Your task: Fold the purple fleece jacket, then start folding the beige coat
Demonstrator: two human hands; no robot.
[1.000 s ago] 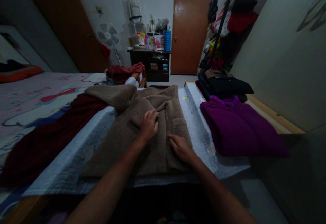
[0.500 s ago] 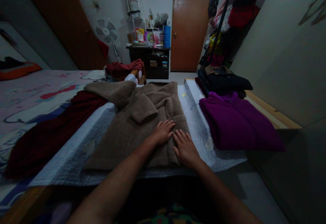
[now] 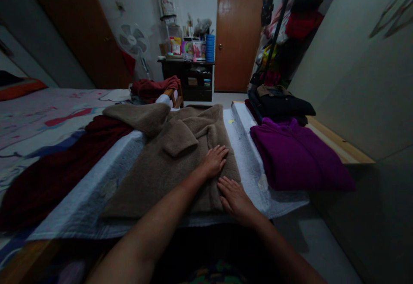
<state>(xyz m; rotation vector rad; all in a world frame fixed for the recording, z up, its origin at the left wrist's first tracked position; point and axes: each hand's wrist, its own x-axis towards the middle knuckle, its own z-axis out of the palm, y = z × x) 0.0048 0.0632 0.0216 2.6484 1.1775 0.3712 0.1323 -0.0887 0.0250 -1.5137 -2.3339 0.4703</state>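
A fuzzy brown coat (image 3: 155,176) lies partly folded in front of me, one sleeve bent across its middle and another part reaching out to the far left. My left hand (image 3: 214,160) rests flat on the coat's right side, fingers stretched out. Just below and to the right, my right hand (image 3: 237,200) lies with its fingers extended on the folded right edge near the hem. Neither hand grips the cloth.
The coat is on a light quilted cover (image 3: 84,193). To the right sit a folded purple jacket (image 3: 300,155) and a stack of dark clothes (image 3: 284,103). A dark red garment (image 3: 64,168) lies left, on the bed (image 3: 71,103). A fan (image 3: 134,38) stands behind.
My left hand has slid a little to the right and away from me over the coat. My right hand has moved slightly down towards the hem. The view has shifted slightly.
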